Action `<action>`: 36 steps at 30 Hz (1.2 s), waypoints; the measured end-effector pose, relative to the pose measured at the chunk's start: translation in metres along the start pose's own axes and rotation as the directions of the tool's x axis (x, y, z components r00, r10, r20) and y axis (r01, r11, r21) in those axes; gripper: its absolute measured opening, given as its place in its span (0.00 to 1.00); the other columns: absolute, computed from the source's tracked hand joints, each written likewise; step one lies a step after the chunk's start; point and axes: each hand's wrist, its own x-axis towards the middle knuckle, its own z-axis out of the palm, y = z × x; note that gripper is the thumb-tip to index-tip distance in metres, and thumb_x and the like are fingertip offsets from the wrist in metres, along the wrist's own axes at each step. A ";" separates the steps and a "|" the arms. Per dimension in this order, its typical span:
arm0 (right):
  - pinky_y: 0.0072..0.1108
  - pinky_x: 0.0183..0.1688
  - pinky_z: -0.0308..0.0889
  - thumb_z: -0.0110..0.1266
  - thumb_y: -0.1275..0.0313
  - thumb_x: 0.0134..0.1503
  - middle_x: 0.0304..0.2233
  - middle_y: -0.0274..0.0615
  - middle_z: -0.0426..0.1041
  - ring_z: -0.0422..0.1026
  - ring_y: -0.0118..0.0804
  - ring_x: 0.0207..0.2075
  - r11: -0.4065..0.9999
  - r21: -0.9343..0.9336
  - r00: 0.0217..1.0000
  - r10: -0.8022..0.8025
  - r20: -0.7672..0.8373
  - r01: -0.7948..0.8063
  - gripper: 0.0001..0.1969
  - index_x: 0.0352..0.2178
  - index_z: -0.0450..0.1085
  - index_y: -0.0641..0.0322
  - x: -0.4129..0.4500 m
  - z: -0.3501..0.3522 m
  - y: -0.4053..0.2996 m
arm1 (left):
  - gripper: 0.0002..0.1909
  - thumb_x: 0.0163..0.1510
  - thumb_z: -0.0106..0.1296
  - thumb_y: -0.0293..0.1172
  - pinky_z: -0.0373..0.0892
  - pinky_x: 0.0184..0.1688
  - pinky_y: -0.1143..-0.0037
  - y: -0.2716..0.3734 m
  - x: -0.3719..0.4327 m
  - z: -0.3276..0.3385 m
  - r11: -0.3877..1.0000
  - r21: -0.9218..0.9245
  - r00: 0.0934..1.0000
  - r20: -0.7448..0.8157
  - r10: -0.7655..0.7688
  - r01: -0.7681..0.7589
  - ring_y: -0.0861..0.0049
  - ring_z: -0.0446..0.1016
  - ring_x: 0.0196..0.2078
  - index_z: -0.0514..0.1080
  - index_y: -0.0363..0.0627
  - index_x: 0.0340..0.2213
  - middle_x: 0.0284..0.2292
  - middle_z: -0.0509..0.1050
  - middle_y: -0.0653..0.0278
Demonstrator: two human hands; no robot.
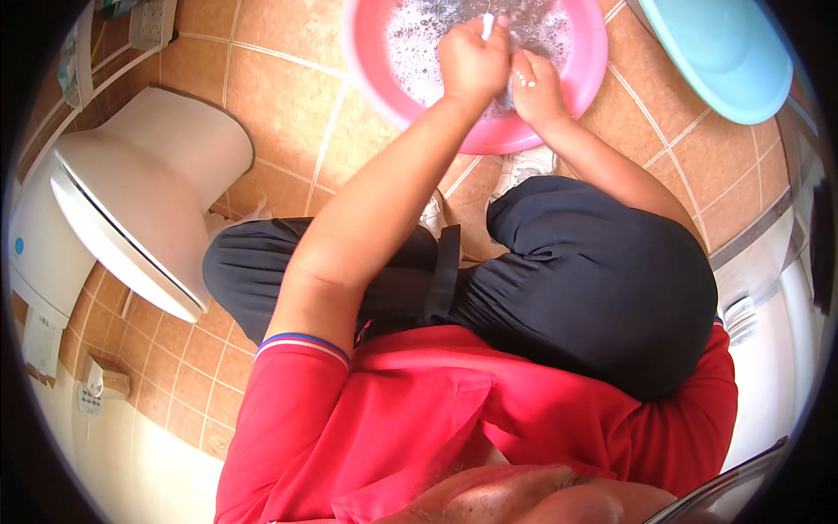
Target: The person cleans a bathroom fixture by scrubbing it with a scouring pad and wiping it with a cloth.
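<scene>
A pink plastic basin (592,69) of foamy water (419,49) stands on the tiled floor at the top of the view. Over it, my left hand (474,59) is a closed fist with a small piece of white material (488,26) showing between thumb and fingers; what it is, I cannot tell. My right hand (538,85) is close beside it, fingers curled, with bits of white foam on its skin. Dark, wet material, perhaps cloth, lies in the water beyond my hands, and my right fingertips are partly hidden.
A light blue plastic basin (727,59) is at the upper right. A white toilet (150,177) stands at the left. My shoes (527,167) are on the floor just below the pink basin. A shelf rack (78,59) is at the upper left, and a white fixture (766,367) at the right.
</scene>
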 end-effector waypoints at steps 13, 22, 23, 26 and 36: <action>0.28 0.48 0.67 0.55 0.68 0.53 0.51 0.47 0.66 0.69 0.43 0.50 0.507 -0.784 0.916 -0.031 0.400 0.359 0.22 0.51 0.66 0.45 0.041 -0.020 0.013 | 0.28 0.51 0.53 0.44 0.65 0.50 0.68 -0.051 -0.007 -0.010 0.985 0.167 0.999 0.024 0.043 -0.047 0.55 0.71 0.46 0.67 0.30 0.46 0.43 0.72 0.46; 0.22 0.42 0.69 0.52 0.75 0.53 0.38 0.42 0.73 0.72 0.28 0.39 0.588 0.668 0.851 0.067 0.521 -0.456 0.20 0.48 0.64 0.69 0.027 -0.021 -0.016 | 0.38 0.60 0.22 0.61 0.66 0.50 0.62 -0.026 -0.001 -0.018 0.062 -0.656 0.577 0.610 -0.543 0.752 0.59 0.72 0.43 0.67 0.36 0.44 0.39 0.74 0.50; 0.23 0.42 0.69 0.51 0.74 0.53 0.37 0.42 0.73 0.73 0.29 0.38 0.461 0.717 0.839 0.127 0.530 -0.523 0.19 0.47 0.66 0.67 0.023 -0.022 -0.013 | 0.39 0.60 0.23 0.61 0.66 0.50 0.61 -0.021 0.002 -0.020 0.009 -0.634 0.556 0.672 -0.489 0.773 0.58 0.72 0.43 0.67 0.34 0.43 0.39 0.74 0.50; 0.27 0.41 0.69 0.48 0.68 0.52 0.36 0.40 0.74 0.74 0.35 0.36 0.198 0.761 0.782 0.245 0.573 -0.619 0.15 0.40 0.69 0.63 0.019 -0.020 -0.008 | 0.40 0.58 0.25 0.62 0.65 0.52 0.60 -0.023 0.012 -0.026 -0.041 -0.627 0.568 0.730 -0.380 0.778 0.56 0.71 0.45 0.68 0.30 0.40 0.40 0.74 0.48; 0.28 0.40 0.70 0.42 0.50 0.59 0.33 0.38 0.74 0.74 0.37 0.35 0.122 0.777 0.763 0.333 0.553 -0.617 0.22 0.38 0.69 0.58 0.030 -0.014 0.000 | 0.22 0.43 0.60 0.32 0.69 0.44 0.66 0.005 -0.029 -0.020 0.850 -0.068 0.842 0.119 0.527 -0.522 0.58 0.72 0.42 0.71 0.43 0.43 0.39 0.74 0.55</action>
